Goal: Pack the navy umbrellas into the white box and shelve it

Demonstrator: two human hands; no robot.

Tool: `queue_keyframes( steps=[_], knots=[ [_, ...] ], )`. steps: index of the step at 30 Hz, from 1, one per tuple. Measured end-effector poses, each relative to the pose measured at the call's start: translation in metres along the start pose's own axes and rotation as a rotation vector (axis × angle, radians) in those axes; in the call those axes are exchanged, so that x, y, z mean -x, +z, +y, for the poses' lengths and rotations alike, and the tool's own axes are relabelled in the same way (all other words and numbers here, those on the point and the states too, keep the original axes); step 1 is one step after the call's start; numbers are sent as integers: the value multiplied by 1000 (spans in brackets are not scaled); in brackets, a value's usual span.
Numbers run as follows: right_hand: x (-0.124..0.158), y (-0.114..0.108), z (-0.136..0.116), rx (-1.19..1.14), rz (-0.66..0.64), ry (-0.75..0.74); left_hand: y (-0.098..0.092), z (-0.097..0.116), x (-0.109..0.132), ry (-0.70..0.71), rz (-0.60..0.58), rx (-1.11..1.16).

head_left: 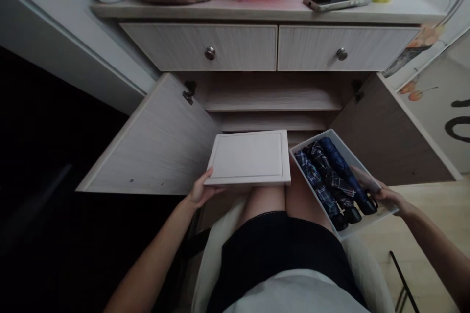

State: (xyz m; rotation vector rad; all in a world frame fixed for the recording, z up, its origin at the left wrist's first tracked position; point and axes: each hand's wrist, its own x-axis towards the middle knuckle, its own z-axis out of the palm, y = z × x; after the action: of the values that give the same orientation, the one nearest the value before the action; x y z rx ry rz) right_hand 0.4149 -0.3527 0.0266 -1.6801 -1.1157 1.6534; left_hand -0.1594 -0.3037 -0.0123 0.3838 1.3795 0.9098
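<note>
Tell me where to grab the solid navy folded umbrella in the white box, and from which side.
Grip the navy umbrella around its mid-shaft, coming from above. It lies flat along the white box wall with two plaid umbrellas packed against its other side, so only the top is free. The right hand covers the handle end; the left hand holds the lid.

The lid looks like matt white plastic, smooth, as does the box. The umbrellas are cloth, two plaid and one plain blue. The cabinet shows pale matt wood grain, its knobs shiny metal.
</note>
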Motion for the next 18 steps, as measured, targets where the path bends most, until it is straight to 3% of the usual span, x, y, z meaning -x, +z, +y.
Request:
queue_keyframes(
  steps=[7, 12, 18],
  knots=[
    [-19, 14, 2, 0, -217, 88, -20, -3, 10, -32, 58, -36],
    [-32, 28, -15, -13, -453, 163, -33, -12, 6, -84, 76, -7],
    [-47, 38, -34, -15, -538, 207, -39, -24, 2, -94, 93, 36]
  ],
)
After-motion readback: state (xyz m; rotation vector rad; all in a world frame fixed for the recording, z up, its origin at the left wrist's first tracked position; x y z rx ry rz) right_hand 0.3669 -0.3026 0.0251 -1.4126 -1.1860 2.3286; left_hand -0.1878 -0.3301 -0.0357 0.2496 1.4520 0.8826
